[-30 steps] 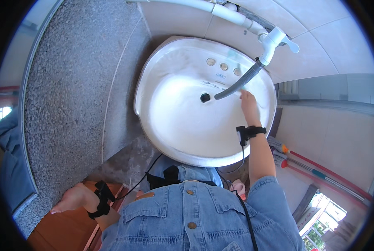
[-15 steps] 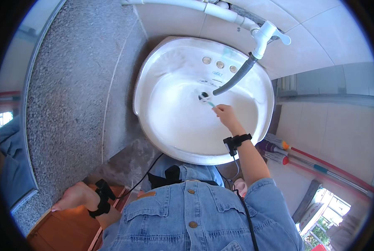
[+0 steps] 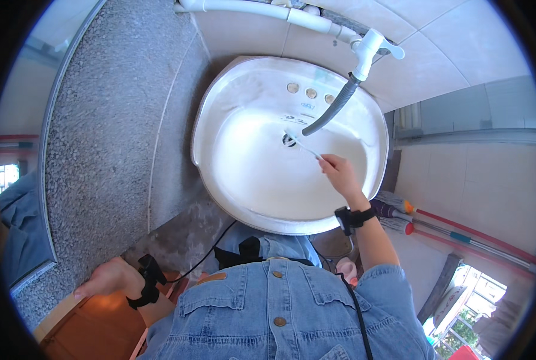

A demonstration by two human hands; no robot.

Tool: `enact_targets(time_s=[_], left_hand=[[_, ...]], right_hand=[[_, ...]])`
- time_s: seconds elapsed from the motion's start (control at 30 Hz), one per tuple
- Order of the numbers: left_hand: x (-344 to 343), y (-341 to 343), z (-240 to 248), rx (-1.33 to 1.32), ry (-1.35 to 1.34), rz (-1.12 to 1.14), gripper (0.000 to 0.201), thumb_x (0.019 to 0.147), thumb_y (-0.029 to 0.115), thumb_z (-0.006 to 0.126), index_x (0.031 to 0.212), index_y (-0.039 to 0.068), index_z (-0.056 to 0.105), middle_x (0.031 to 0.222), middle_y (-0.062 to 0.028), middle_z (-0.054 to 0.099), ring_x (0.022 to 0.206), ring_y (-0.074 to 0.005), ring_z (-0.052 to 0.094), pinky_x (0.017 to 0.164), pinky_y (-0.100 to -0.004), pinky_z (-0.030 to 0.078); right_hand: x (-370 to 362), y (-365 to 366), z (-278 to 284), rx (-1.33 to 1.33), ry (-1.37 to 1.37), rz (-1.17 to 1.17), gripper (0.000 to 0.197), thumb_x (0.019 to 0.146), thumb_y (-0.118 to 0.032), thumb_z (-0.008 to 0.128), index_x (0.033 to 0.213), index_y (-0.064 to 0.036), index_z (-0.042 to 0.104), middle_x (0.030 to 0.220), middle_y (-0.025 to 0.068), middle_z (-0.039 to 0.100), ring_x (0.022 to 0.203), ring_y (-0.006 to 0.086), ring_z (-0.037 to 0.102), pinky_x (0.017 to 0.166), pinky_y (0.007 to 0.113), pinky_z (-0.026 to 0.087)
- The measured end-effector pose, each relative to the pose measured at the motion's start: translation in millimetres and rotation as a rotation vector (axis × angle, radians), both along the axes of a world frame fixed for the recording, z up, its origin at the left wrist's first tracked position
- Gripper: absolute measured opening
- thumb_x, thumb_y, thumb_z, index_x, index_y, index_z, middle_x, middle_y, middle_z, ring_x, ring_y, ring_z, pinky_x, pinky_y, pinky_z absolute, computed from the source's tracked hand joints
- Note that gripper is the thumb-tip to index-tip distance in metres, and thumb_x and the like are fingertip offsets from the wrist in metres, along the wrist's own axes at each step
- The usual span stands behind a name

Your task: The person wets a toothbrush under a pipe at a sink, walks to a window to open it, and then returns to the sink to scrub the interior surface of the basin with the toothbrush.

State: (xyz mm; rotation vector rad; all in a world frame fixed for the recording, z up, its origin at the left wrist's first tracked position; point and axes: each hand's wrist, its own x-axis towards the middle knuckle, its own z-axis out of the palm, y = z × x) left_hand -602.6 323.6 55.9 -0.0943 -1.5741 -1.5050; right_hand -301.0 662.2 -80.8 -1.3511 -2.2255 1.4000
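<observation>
Right hand pinching slim white brush by handle end, inside white basin; brush head hovering at drain hole. Loosening pinch risking drop down hole. Hose hanging close, possibly snagging brush. Left hand resting near orange panel, grip unclear.
</observation>
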Motion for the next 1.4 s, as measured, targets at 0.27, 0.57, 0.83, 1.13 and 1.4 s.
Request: enact_targets(time_s=[0.27,0.57,0.83,1.13,1.4], left_hand=[[13,27,14,0.112,-0.091,0.088,0.078,0.09,0.053,0.025,0.13,-0.014,0.018,0.136,-0.0219,0.026,0.119,-0.0282,0.034,0.103,-0.0337,0.026],[-1,-4,-1,-0.027,0.032,-0.038,0.077,0.089,0.056,0.027,0.132,-0.009,0.022,0.138,-0.0182,0.025,0.121,-0.0288,0.032,0.104,-0.0361,0.024],[-13,-22,-13,0.059,0.052,-0.027,0.077,0.088,0.056,0.029,0.134,-0.006,0.02,0.138,-0.0178,0.026,0.121,-0.0297,0.033,0.105,-0.0374,0.024],[-5,-4,-1,0.014,0.137,0.045,0.065,0.092,0.044,0.031,0.134,-0.005,0.019,0.138,-0.0153,0.025,0.119,-0.0237,0.034,0.102,-0.0351,0.027],[-10,-11,-8,-0.08,0.229,0.118,0.057,0.094,0.036,0.034,0.133,-0.004,0.023,0.136,-0.0113,0.028,0.116,-0.0185,0.035,0.1,-0.033,0.029]], right_hand=[[-122,16,-36,-0.57,0.311,-0.656,0.025,0.089,-0.018,0.041,0.084,-0.0003,0.058,0.054,0.0034,0.048,0.045,0.0119,0.044,0.041,0.027,0.037],[-130,4,-43,-0.672,0.157,-0.343,0.023,0.09,-0.021,0.039,0.085,-0.002,0.052,0.054,0.0009,0.042,0.035,0.0083,0.032,0.031,0.024,0.023],[-130,-5,-26,-0.735,0.209,-0.401,0.021,0.09,-0.019,0.036,0.089,-0.0029,0.049,0.054,-0.0011,0.04,0.036,0.0075,0.031,0.032,0.023,0.022],[-29,-10,1,0.16,-0.227,-0.044,0.027,0.086,-0.022,0.044,0.085,-0.0016,0.061,0.077,0.0218,0.06,0.074,0.039,0.058,0.067,0.047,0.045],[-2,-17,-3,0.246,-0.375,-0.051,0.028,0.083,-0.027,0.05,0.097,-0.005,0.06,0.083,0.0189,0.062,0.078,0.037,0.059,0.071,0.046,0.046]])
